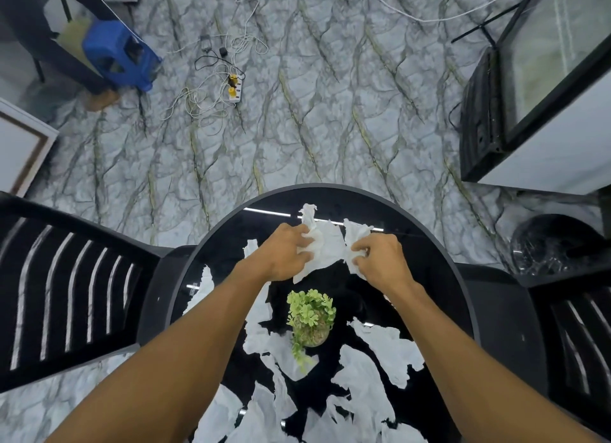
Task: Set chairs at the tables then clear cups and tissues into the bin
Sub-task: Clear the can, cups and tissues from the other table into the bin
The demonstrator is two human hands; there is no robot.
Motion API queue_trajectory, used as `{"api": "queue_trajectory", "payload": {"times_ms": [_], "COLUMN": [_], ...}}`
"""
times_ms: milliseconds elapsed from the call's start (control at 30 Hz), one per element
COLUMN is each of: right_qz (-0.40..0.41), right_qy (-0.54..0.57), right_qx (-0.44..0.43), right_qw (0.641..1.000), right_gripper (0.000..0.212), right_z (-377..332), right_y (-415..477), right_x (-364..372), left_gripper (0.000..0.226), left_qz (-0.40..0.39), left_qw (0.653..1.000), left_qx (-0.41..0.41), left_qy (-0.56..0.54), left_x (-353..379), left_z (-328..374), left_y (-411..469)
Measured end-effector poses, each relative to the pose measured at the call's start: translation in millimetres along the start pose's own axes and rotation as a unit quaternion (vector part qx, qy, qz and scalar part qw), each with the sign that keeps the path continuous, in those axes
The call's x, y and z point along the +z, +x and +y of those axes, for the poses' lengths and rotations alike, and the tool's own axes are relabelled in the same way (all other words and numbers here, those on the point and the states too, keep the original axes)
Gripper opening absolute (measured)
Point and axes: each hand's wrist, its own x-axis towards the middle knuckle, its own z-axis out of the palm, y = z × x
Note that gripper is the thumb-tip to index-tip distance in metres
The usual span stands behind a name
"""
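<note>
White tissues litter the glossy black table, a pale-green plant at its middle. Black slatted chairs flank it — the floor is grey-white marble, darkly veined, with a blue stool.

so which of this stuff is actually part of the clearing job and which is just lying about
Job in hand:
held tissues, gripped by left hand and right hand
loose tissues on the round table
left chair, right chair
bin

Lying about:
potted plant
blue stool
power strip
</note>
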Motion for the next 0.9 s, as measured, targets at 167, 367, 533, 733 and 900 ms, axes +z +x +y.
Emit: {"api": "queue_trajectory", "payload": {"times_ms": [167,367,533,733,900], "right_qz": [0.016,0.025,0.043,-0.002,-0.011], "right_qy": [-0.060,-0.031,-0.037,0.046,0.099], "right_qx": [-0.021,-0.049,-0.083,-0.086,-0.037], "right_qw": [0.998,0.998,0.995,0.995,0.994], "right_gripper": [0.035,0.019,0.017,0.018,0.018], "right_z": [-6.8,-4.3,-30.3,-59.8,-63.9], "right_y": [-4.4,-4.4,3.5,9.1,3.5], "right_x": [4.3,16.1,8.5,33.0,37.6], "left_gripper": [0.080,0.024,0.016,0.025,0.010], "left_qz": [0.036,0.099,0.290,0.316,0.277], "left_qw": [0.998,0.994,0.953,0.921,0.933], "left_qx": [0.019,0.023,-0.050,-0.198,-0.214], "left_qy": [0.037,0.029,-0.069,-0.113,-0.087], "left_x": [10.8,23.7,6.0,15.0,37.0], "left_z": [-4.9,-11.0,-26.9,-51.3,-57.2], "left_y": [6.2,0.8,-39.8,-83.5,-84.6]}}
